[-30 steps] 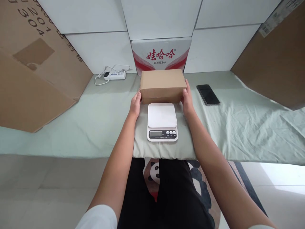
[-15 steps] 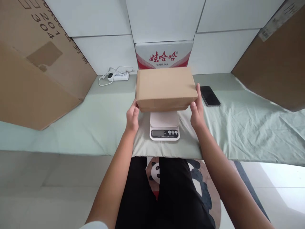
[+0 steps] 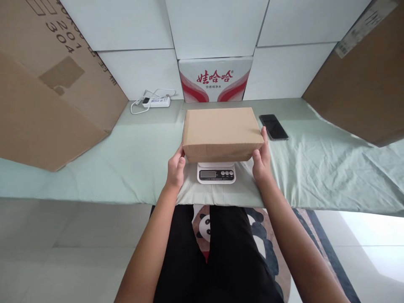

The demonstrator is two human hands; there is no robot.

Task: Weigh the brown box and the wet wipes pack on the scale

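A closed brown cardboard box (image 3: 222, 128) is held level between my two hands, over a white digital kitchen scale (image 3: 216, 173). My left hand (image 3: 176, 168) grips the box at its left end, with the thumb on the near side. On the right end, my right hand (image 3: 261, 159) grips it the same way, fingers along the side. The box hides most of the scale's platform; only its front strip, display and buttons show. Whether the box touches the platform I cannot tell.
A black phone (image 3: 274, 127) lies right of the box. A white power strip with a cable (image 3: 157, 102) lies at the back left. Behind stands a white and red printed carton (image 3: 215, 80). Large cardboard boxes flank the green cloth (image 3: 139, 155) on the left (image 3: 47, 105) and right (image 3: 356, 88).
Both hands have lowered the box and brought it nearer to me, down over the scale's platform. More of the printed carton behind now shows.
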